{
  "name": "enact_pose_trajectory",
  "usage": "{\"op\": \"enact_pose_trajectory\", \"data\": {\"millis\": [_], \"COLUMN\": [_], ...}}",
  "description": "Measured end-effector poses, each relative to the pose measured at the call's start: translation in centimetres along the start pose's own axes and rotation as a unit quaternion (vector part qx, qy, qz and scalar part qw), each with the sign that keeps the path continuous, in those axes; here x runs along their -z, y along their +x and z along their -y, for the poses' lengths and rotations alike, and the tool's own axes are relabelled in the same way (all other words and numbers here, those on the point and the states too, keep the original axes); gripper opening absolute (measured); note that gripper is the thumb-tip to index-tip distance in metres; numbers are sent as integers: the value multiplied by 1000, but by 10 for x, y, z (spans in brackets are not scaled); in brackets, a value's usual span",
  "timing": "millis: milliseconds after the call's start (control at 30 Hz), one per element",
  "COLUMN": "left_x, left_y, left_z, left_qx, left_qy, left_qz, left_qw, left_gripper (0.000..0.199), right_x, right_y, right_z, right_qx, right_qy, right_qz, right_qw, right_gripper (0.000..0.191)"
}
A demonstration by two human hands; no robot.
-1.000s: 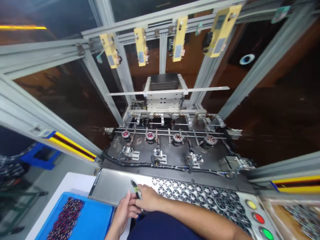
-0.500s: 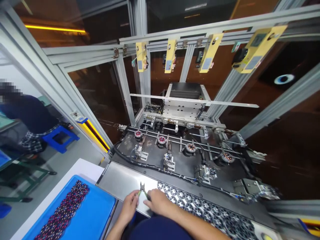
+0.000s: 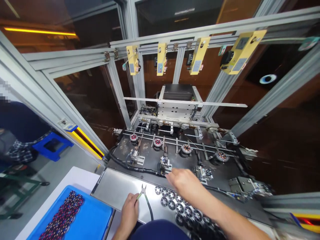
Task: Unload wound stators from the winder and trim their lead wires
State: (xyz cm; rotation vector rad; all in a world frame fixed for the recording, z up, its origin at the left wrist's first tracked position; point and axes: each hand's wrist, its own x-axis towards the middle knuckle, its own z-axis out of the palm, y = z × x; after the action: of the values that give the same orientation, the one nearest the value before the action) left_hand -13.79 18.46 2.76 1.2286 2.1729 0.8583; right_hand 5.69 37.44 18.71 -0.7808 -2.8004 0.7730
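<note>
My left hand [image 3: 130, 210] is closed around one green handle of a pair of cutting pliers [image 3: 143, 190]. The pliers' jaws point away from me above the metal shelf [image 3: 117, 185], and the other handle stands free. My right hand [image 3: 183, 181] hangs over the machine's front edge, past the shelf, with its fingers curled together; whatever may be in them is hidden. Beneath that forearm lie rows of round silver-and-black metal parts [image 3: 179, 208], partly covered by it. Beyond the hand, round wound coil parts [image 3: 157, 142] sit in the machine's holders.
A blue tray [image 3: 93, 210] with many dark red-and-black ring parts [image 3: 62, 213] stands at left. Small metal clamp units [image 3: 165, 163] and a black cable [image 3: 125, 165] line the machine's front. Yellow sensor boxes [image 3: 197, 56] hang from the frame. A person [image 3: 21, 123] sits at far left.
My right hand has let go of the pliers and moved forward and right over the machine's edge. My left hand keeps hold of the pliers, whose handles are further apart. The view has shifted.
</note>
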Motion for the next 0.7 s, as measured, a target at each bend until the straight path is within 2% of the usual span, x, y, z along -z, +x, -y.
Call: {"op": "enact_pose_trajectory", "data": {"millis": [100,200,300,367,433,500,567,700], "left_x": [11,46,101,134,154,159,151,128], "left_y": [2,20,66,111,161,207,243,281], "left_z": [1,0,-14,-33,-53,-70,-79,-77], "left_qx": [-50,-104,-134,-156,-187,-218,-237,-236], "left_qy": [40,82,138,175,210,242,271,321], "left_qz": [18,26,-30,-65,-69,-51,-24,30], "left_qw": [998,991,981,970,957,944,933,917], "left_gripper": [31,21,29,34,33,28,31,34], "right_x": [41,65,58,42,25,11,2,-5], "right_y": [31,78,121,142,157,165,169,170], "right_z": [-18,-52,-85,-100,-110,-116,-121,-127], "right_qx": [57,80,97,109,119,123,126,125], "right_qy": [-92,-116,-119,-118,-116,-115,-116,-109], "right_qz": [-40,-43,-26,-13,-4,3,10,17], "right_qw": [993,989,988,987,986,986,985,986], "right_gripper": [31,20,9,16,20,21,21,19]}}
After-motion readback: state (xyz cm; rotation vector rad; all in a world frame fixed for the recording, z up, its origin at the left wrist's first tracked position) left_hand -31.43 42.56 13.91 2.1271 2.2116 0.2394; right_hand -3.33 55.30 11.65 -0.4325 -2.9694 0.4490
